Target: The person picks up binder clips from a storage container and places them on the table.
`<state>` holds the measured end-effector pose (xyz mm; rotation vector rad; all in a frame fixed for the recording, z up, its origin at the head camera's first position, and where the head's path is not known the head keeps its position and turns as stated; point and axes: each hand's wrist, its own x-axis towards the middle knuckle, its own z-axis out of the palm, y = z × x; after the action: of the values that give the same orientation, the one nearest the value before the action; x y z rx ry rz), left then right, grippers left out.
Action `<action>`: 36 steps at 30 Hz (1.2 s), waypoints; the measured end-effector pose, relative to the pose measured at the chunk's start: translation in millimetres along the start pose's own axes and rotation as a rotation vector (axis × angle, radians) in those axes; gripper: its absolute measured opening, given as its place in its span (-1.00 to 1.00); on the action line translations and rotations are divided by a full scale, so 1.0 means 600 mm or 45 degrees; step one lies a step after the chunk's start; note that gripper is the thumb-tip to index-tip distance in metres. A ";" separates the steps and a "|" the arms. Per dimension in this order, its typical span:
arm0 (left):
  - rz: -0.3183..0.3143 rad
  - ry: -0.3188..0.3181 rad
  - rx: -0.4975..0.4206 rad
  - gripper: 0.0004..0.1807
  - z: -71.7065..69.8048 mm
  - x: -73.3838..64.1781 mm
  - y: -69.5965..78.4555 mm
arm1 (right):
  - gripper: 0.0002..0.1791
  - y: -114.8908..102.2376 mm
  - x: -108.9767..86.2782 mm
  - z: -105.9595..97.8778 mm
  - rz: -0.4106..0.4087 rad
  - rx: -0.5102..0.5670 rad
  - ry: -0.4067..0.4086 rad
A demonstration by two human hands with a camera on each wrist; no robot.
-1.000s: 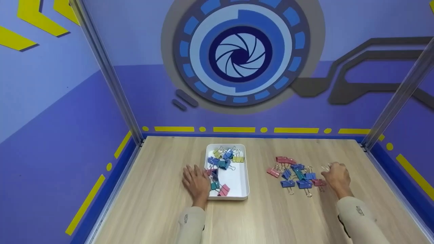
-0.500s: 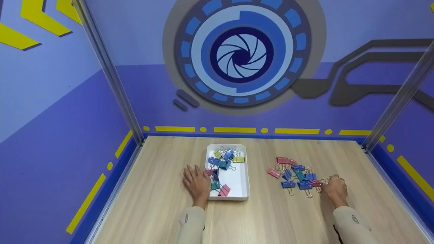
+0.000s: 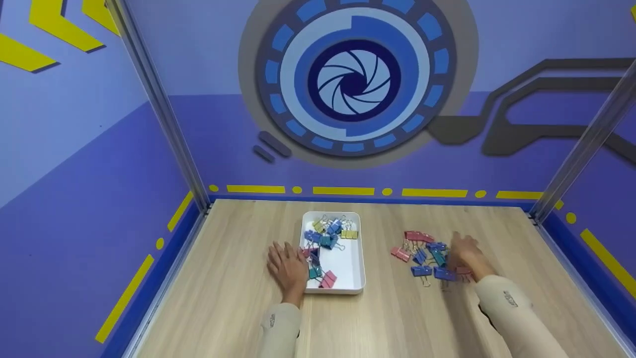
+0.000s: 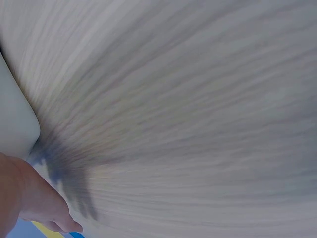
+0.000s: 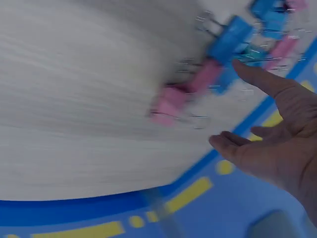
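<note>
My left hand [image 3: 287, 268] lies with straight fingers along the left side of a white tray [image 3: 361, 268], overlapping its rim. The tray holds several yellow, blue, green and pink binder clips [image 3: 328, 279]. To the right, my right hand [image 3: 465, 248] hovers over the right edge of a loose pile of red, pink, blue and green binder clips [image 3: 421, 270]. Thumb and fingers are spread apart in the right wrist view, with nothing between them. A pink binder clip [image 5: 168, 105] lies near them there. In the head view the hand hides part of the pile.
The wooden tabletop [image 3: 238, 233] runs back to a blue and purple wall [image 3: 213, 144]. Metal posts [image 3: 164, 114] stand at the left and right back corners. Bare wood separates the tray from the clip pile.
My right hand was low at the pile's right side, by a red binder clip, and has moved left and away from me over the pile, fingers spread. My left hand stays put.
</note>
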<state>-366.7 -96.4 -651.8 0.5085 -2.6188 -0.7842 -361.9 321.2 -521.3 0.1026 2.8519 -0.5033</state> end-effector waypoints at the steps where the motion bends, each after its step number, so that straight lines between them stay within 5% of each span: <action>1: 0.000 0.004 -0.007 -0.38 -0.001 -0.001 0.000 | -0.02 -0.022 0.002 -0.004 -0.052 -0.021 0.008; 10: 0.003 -0.001 0.010 -0.38 0.006 -0.003 -0.003 | -0.29 -0.200 0.027 0.054 -0.454 0.087 0.150; 18: 0.020 0.032 0.012 -0.38 0.006 -0.001 -0.005 | -0.43 -0.315 0.005 0.145 -0.719 0.252 0.098; 22: 0.024 0.056 0.011 -0.39 0.005 0.001 -0.006 | -0.56 -0.342 -0.003 0.189 -0.858 0.274 0.114; 29: 0.041 0.080 -0.018 -0.39 0.008 0.002 -0.005 | -0.62 -0.362 -0.010 0.242 -0.907 0.312 0.072; 36: 0.020 0.047 0.026 -0.39 0.005 0.001 -0.002 | -0.70 -0.360 -0.012 0.274 -1.017 0.210 0.086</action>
<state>-368.1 -96.3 -654.5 0.5023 -2.5961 -0.7364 -342.0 61.6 -598.2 -1.0360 2.8100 -0.8816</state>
